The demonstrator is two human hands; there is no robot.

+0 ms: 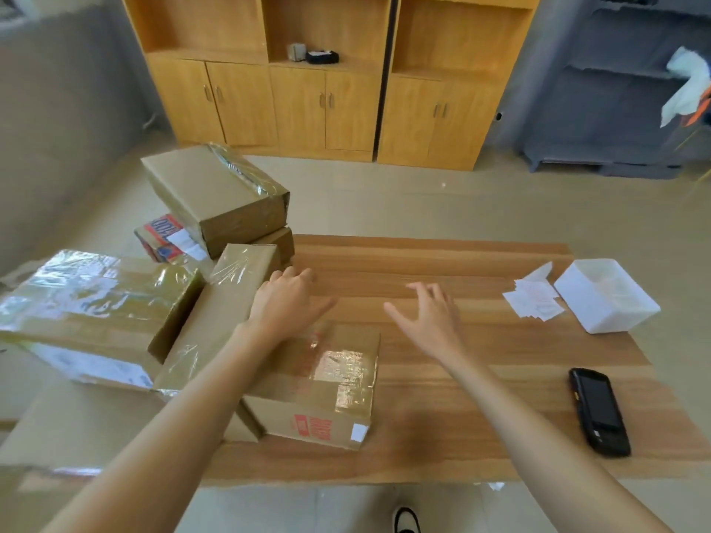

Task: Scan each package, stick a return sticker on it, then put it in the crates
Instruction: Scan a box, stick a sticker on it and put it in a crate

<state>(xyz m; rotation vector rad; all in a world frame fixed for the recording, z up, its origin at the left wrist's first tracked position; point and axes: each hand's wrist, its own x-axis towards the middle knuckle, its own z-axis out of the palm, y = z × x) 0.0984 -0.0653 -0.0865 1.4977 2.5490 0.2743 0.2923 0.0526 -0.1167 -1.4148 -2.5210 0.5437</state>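
Observation:
Several taped cardboard packages crowd the left of the wooden table (481,263). A small box with red print (331,386) lies nearest the front. A long box (227,313) leans beside it, a large box (92,305) sits at the far left, and another box (215,194) tops a stack at the back. My left hand (286,298) hovers with relaxed fingers above the table, next to the long box and beyond the small one. My right hand (431,321) is spread open over the table's middle and holds nothing. A black handheld scanner (600,411) lies at the right front. White stickers (533,298) lie at the right rear.
A white plastic container (606,296) stands next to the stickers. Wooden cabinets (327,82) line the far wall, with a dark shelf unit (615,90) to their right. A shoe (406,519) shows below the table's front edge.

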